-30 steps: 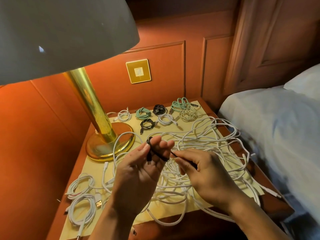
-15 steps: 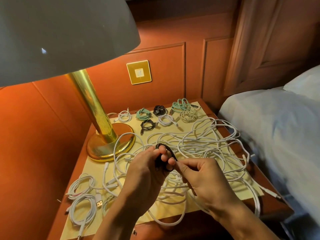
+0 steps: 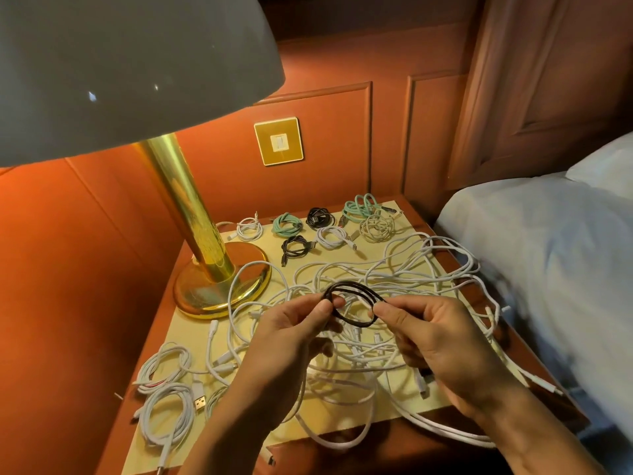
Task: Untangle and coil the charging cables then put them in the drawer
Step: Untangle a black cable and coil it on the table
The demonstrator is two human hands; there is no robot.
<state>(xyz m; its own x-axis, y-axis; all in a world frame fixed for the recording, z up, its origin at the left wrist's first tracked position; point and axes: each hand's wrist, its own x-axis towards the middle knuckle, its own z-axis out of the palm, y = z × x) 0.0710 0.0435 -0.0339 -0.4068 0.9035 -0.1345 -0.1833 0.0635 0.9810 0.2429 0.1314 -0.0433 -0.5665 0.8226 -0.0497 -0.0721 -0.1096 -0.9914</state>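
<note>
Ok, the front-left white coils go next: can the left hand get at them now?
Probably, once freed: the white coils lie uncovered just beside the left hand, but it and the right hand are pinching the black cable loop.

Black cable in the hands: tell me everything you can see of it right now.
The black cable is thin, dark and matte-looking, wound into a loose oval coil of about three loops. It is held in the air, tilted, above the white cable tangle. The left hand pinches its left side and the right hand pinches its right side. Its plugs are not in sight.
</note>
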